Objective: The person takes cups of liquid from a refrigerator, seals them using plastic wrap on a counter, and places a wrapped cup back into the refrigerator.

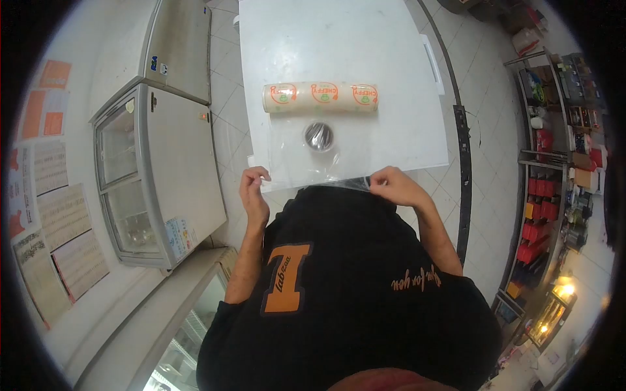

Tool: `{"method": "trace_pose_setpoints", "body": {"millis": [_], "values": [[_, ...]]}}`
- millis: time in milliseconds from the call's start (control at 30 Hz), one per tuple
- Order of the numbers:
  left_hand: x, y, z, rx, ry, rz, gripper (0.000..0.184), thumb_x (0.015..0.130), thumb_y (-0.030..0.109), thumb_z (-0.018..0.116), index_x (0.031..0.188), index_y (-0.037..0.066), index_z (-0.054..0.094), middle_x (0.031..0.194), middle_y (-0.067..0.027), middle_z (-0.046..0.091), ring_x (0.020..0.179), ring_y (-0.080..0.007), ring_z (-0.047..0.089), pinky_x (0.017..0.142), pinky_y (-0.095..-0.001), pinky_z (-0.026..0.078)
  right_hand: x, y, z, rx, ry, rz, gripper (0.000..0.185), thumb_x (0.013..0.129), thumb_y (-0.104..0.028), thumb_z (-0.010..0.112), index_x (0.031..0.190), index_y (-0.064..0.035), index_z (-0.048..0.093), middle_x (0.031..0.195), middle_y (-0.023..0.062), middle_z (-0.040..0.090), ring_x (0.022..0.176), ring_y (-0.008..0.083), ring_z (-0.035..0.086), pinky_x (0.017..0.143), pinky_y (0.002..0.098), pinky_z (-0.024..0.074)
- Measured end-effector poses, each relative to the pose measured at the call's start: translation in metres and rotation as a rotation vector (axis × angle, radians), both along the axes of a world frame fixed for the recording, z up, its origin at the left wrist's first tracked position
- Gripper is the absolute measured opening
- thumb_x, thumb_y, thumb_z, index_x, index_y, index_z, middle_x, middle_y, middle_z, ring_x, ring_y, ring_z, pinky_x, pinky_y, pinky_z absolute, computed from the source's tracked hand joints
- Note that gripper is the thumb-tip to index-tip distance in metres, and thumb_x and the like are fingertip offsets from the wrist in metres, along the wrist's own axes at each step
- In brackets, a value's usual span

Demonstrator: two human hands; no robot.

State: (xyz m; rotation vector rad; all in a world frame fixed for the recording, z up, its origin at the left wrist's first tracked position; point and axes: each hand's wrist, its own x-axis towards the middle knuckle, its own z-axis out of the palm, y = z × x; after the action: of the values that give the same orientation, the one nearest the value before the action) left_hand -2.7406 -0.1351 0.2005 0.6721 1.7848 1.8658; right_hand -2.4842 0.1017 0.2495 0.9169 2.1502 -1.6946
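Note:
A thick roll of clear plastic wrap [325, 98] with orange and green "CHEFFY" print lies crosswise on the white table. Its loose sheet [290, 153] runs from the roll towards my body and passes over a small round dark container [319, 137]. I cannot make out what the container holds. My left hand [254, 189] pinches the left corner of the sheet at the table's near edge. Thumb and fingers of my right hand [396, 187] close on the right side of the same edge, where the film is gathered and creased against my black shirt.
The white table [339, 39] stretches away beyond the roll. A glass-doored fridge [156, 176] stands to the left, with papers [62, 208] on the wall. On the right, shelves [541, 163] hold red boxes and many small goods.

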Motion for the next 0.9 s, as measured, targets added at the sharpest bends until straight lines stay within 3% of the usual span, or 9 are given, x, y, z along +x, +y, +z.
{"method": "trace_pose_setpoints", "body": {"millis": [200, 367, 433, 467, 567, 667, 767, 867, 900], "values": [[-0.008, 0.015, -0.046, -0.318, 0.83, -0.265, 0.014, 0.082, 0.01, 0.064, 0.077, 0.007, 0.052, 0.076, -0.0087, 0.054, 0.08, -0.0283, 0.053, 0.079, -0.0409, 0.038, -0.009, -0.006, -0.071, 0.122, -0.149, 0.049, 0.03, 0.079, -0.026, 0.061, 0.07, 0.002, 0.062, 0.059, 0.011, 0.057, 0.057, 0.0181, 0.055, 0.057, 0.0348, 0.0459], [-0.004, 0.04, -0.098, -0.512, 0.929, -0.284, 0.018, 0.081, 0.021, 0.07, 0.08, 0.009, 0.057, 0.079, -0.0045, 0.059, 0.081, -0.0265, 0.054, 0.079, -0.0415, 0.039, -0.02, -0.001, -0.155, 0.369, -0.241, 0.014, 0.029, 0.079, -0.031, 0.062, 0.082, -0.0037, 0.069, 0.071, 0.019, 0.068, 0.078, 0.0343, 0.068, 0.073, 0.0411, 0.0532], [-0.004, 0.051, -0.11, -0.563, 1.007, -0.22, 0.016, 0.081, 0.021, 0.07, 0.083, 0.009, 0.061, 0.08, -0.0049, 0.062, 0.083, -0.0269, 0.056, 0.08, -0.0412, 0.039, -0.03, -0.001, -0.167, 0.519, -0.235, -0.074, 0.029, 0.079, -0.031, 0.062, 0.086, -0.0037, 0.069, 0.072, 0.0177, 0.068, 0.075, 0.0329, 0.069, 0.072, 0.0407, 0.0542], [-0.004, 0.052, -0.117, -0.554, 0.924, -0.174, 0.016, 0.08, 0.021, 0.071, 0.085, 0.009, 0.062, 0.082, -0.0049, 0.063, 0.085, -0.0274, 0.057, 0.081, -0.0416, 0.04, -0.033, 0.001, -0.169, 0.593, -0.232, -0.118, 0.029, 0.079, -0.031, 0.062, 0.088, -0.0037, 0.069, 0.073, 0.0171, 0.069, 0.073, 0.0322, 0.069, 0.072, 0.0405, 0.0547], [-0.009, 0.056, -0.144, -0.49, 0.634, -0.081, 0.019, 0.079, 0.021, 0.071, 0.092, 0.008, 0.066, 0.09, -0.0057, 0.066, 0.093, -0.0282, 0.059, 0.085, -0.0433, 0.043, -0.037, 0.021, -0.154, 0.185, -0.371, -0.239, 0.027, 0.076, -0.027, 0.068, 0.086, -0.002, 0.067, 0.074, 0.0153, 0.069, 0.063, 0.0304, 0.068, 0.069, 0.0413, 0.0554], [-0.024, 0.045, -0.155, -0.42, 0.286, -0.046, 0.026, 0.078, 0.02, 0.073, 0.099, 0.007, 0.066, 0.104, -0.0085, 0.067, 0.101, -0.0277, 0.06, 0.089, -0.0448, 0.046, -0.018, 0.033, -0.136, 0.06, -0.313, -0.253, 0.034, 0.072, -0.019, 0.074, 0.096, 0.0004, 0.062, 0.069, 0.0121, 0.067, 0.051, 0.0283, 0.065, 0.063, 0.041, 0.056], [-0.026, 0.035, -0.12, -0.401, 0.149, 0.008, 0.047, 0.073, 0.02, 0.078, 0.113, 0.003, 0.061, 0.121, -0.0139, 0.062, 0.111, -0.0282, 0.059, 0.096, -0.0443, 0.045, -0.004, 0.041, -0.108, 0.124, -0.17, -0.351, 0.056, 0.068, -0.018, 0.079, 0.114, 0.0008, 0.053, 0.09, 0.0172, 0.068, 0.079, 0.031, 0.069, 0.079, 0.0419, 0.0548], [-0.018, 0.058, -0.079, -0.218, 0.453, -0.102, 0.092, 0.061, 0.032, 0.089, 0.133, -0.002, 0.042, 0.137, -0.021, 0.051, 0.121, -0.0328, 0.054, 0.103, -0.0431, 0.042, -0.03, 0.028, -0.08, 0.9, 0.402, -0.122, 0.083, 0.067, -0.026, 0.083, 0.133, 0.0011, 0.041, 0.125, 0.0231, 0.056, 0.118, 0.0346, 0.056, 0.101, 0.0427, 0.0435], [-0.013, 0.074, -0.068, -0.118, 0.632, -0.229, 0.114, 0.054, 0.039, 0.093, 0.141, -0.004, 0.032, 0.141, -0.0231, 0.046, 0.125, -0.0353, 0.052, 0.106, -0.0429, 0.041, -0.045, 0.021, -0.074, 0.801, 0.434, -0.073, 0.09, 0.066, -0.03, 0.083, 0.138, -0.0002, 0.038, 0.136, 0.0229, 0.046, 0.129, 0.0356, 0.043, 0.108, 0.0442, 0.0357]]}}
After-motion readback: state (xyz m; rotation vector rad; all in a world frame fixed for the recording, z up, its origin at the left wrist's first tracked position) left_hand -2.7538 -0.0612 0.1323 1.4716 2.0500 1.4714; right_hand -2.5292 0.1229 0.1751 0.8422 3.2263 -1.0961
